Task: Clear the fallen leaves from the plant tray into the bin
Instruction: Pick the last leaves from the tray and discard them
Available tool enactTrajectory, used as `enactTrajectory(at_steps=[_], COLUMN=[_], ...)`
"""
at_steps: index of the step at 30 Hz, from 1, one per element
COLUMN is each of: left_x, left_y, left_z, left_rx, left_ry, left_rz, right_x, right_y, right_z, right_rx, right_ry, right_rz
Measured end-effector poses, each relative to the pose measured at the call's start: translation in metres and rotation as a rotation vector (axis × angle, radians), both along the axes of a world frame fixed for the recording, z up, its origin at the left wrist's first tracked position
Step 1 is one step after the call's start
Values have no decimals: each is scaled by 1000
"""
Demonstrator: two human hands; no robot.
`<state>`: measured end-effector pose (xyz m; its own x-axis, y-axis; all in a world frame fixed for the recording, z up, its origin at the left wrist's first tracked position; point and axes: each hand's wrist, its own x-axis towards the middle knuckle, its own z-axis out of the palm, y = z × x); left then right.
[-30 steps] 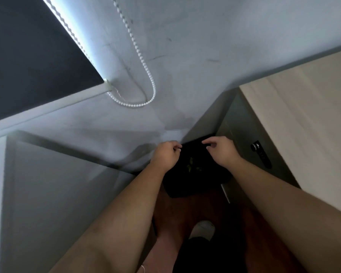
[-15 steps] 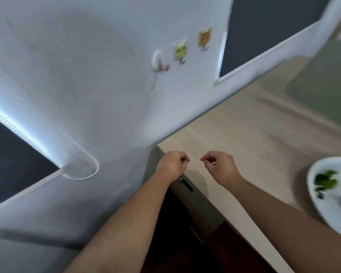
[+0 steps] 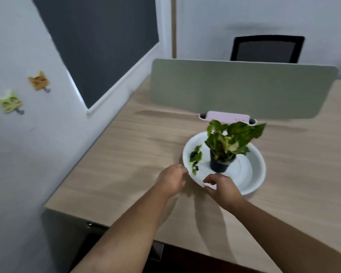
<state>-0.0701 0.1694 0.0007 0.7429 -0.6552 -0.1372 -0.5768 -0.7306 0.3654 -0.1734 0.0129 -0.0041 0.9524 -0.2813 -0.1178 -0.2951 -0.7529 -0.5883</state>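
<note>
A round white plant tray [image 3: 252,170] sits on the wooden desk [image 3: 126,166]. In its middle stands a small black pot with a green variegated plant [image 3: 227,143]. Several fallen green leaves [image 3: 195,157] lie on the tray's left side. My left hand [image 3: 171,180] hovers just outside the tray's near-left rim, fingers loosely curled, holding nothing. My right hand [image 3: 221,187] is over the tray's near rim, fingers curled downward and apart, also with nothing in it. The bin is out of view.
A grey-green divider panel [image 3: 242,87] stands behind the tray, with a pink and white power strip [image 3: 227,116] at its base. A black mesh chair [image 3: 266,49] is beyond it. The wall on the left bears cat-shaped hooks [image 3: 8,101] and a dark window.
My view swung from the black bin on the floor up to the desk. Both hands rose from over the bin and moved right to the tray's near rim.
</note>
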Motion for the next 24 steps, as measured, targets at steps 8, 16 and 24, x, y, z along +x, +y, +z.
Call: enactTrajectory(at_steps=[8, 16, 24], left_x=[-5, -17, 3], left_y=[-35, -48, -39], left_z=[-22, -24, -19], left_rx=[18, -9, 98], left_ry=[-95, -73, -55], left_rz=[-109, -223, -221], right_x=[-15, -24, -24], right_y=[-34, -71, -62], right_z=[-26, -22, -18], right_rx=[-72, -70, -116], right_ry=[120, 186, 175], right_rz=[-25, -46, 97])
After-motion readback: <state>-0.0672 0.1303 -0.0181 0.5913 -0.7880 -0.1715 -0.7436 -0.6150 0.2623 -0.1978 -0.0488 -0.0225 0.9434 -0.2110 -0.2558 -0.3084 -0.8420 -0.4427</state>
